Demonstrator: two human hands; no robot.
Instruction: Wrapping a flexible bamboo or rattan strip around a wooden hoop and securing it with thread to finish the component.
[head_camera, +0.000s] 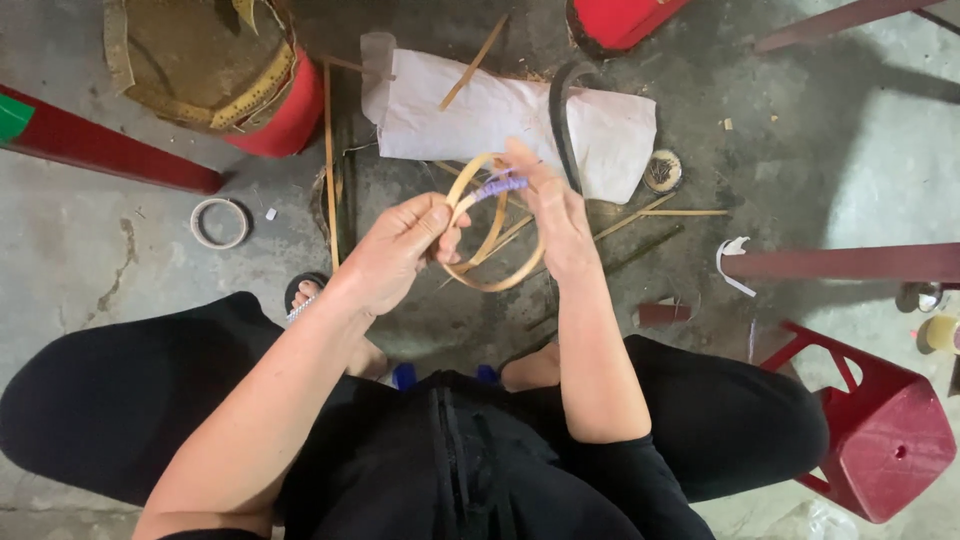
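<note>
A thin bamboo strip bent into a ring (497, 282) is held up between both hands, above my knees. My left hand (400, 245) pinches the ring's left side. My right hand (555, 215) grips the right side, with its fingers on a purple binding (500, 185) wound around the top of the ring. A second loop of strip crosses inside the ring. I sit low in black clothes, with my bare feet on the concrete floor.
A white sheet (490, 110) lies on the floor with a dark curved blade (557, 110) on it. Loose bamboo strips (329, 160) lie around. A small finished ring (219, 222), a red bucket with a woven basket (215, 70), a red stool (880, 430) and red bars surround me.
</note>
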